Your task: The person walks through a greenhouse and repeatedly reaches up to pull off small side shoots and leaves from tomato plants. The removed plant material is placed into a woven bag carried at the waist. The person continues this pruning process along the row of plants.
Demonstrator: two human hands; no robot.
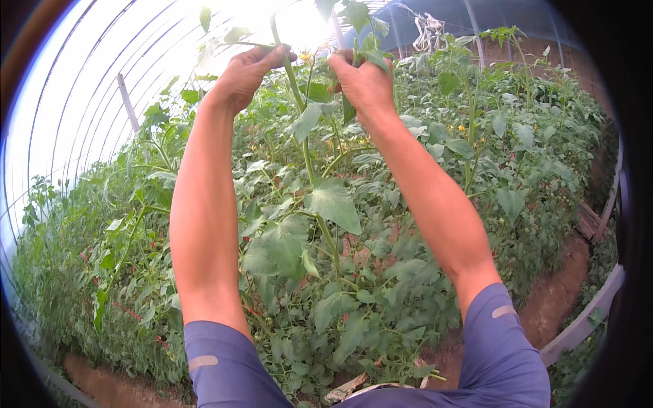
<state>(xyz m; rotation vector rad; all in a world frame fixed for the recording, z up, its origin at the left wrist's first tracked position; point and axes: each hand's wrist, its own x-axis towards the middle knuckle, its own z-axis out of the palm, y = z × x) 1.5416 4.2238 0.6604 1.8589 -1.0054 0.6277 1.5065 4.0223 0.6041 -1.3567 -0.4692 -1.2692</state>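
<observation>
A tall green tomato stem [310, 158] rises in front of me, with broad leaves [334, 204] along it. Near its upper part my left hand [255, 71] has thumb and fingers closed around the stem. To the right of the stem, my right hand [365, 81] is raised with its fingers bent among leaves [375, 53]. Those leaves cover part of its fingers, so what it pinches is hard to make out. A small truss of yellow flowers [306, 56] hangs between the two hands.
Dense tomato plants [510, 168] fill the greenhouse on both sides. Bright film on curved ribs [66, 76] arches at the left. A bundle of white twine [427, 33] hangs at the back. Bare soil [556, 285] shows at the right, beside a pale curved rail [586, 316].
</observation>
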